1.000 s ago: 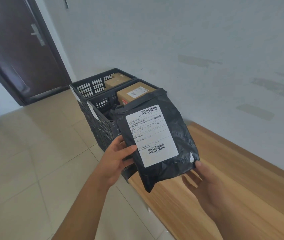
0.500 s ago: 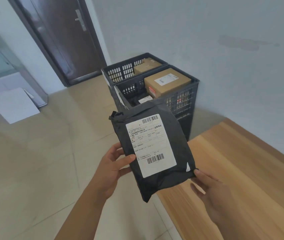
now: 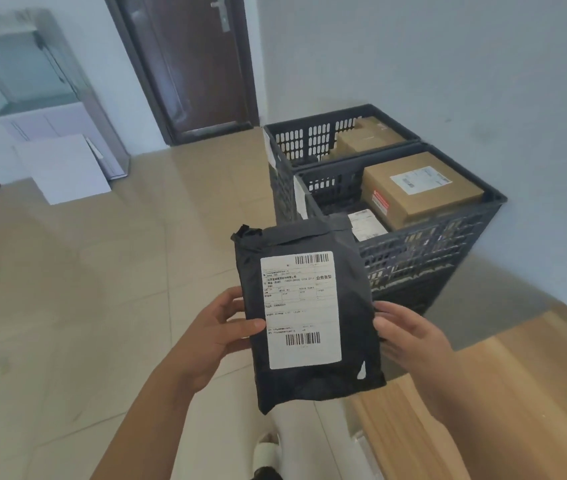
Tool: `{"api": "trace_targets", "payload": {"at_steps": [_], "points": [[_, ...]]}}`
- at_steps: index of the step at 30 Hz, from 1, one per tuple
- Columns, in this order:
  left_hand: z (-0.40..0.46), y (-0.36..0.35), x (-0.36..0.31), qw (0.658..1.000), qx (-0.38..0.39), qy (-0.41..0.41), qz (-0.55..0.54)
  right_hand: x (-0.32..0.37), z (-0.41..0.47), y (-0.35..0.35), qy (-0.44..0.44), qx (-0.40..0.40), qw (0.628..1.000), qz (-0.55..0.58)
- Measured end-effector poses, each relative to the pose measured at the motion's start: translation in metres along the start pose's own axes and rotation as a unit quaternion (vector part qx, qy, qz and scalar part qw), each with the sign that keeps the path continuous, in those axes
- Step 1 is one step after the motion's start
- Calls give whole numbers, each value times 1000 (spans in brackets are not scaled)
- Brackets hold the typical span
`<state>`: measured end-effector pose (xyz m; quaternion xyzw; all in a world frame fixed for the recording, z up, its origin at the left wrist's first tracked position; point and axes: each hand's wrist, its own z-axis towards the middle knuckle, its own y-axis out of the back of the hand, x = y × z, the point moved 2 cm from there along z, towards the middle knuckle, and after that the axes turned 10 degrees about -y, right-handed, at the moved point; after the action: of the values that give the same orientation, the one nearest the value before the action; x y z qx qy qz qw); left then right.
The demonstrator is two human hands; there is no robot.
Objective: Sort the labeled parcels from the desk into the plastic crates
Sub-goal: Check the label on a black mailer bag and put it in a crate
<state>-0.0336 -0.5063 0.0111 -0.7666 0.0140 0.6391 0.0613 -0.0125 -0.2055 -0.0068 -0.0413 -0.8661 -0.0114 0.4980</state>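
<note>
Head view: left hand pinched and right hand gripped the side edges of a soft black plastic mailer parcel held at centre, two black plastic crates at 1 o'clock; it looked light, floppy, slippery, best held by both edges.

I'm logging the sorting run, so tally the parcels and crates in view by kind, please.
Black bag parcels: 1, held by left hand and right hand
Cardboard boxes: 2 clear
Other labelled parcels: 1, partly hidden
Crates: 2
Total: 6
</note>
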Motion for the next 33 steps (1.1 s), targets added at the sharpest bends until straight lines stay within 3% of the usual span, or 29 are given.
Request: {"api": "trace_targets", "payload": {"at_steps": [10, 16, 24, 33], "points": [[135, 137, -28, 997, 78, -2, 21, 108, 114, -141, 18, -72, 995, 63], [217, 171, -29, 994, 102, 17, 32, 131, 179, -171, -3, -78, 994, 82], [367, 209, -48, 990, 124, 35, 59, 191, 323, -207, -10, -16, 994, 112], [545, 218, -99, 979, 161, 57, 108, 281, 478, -210, -25, -91, 974, 205]]}}
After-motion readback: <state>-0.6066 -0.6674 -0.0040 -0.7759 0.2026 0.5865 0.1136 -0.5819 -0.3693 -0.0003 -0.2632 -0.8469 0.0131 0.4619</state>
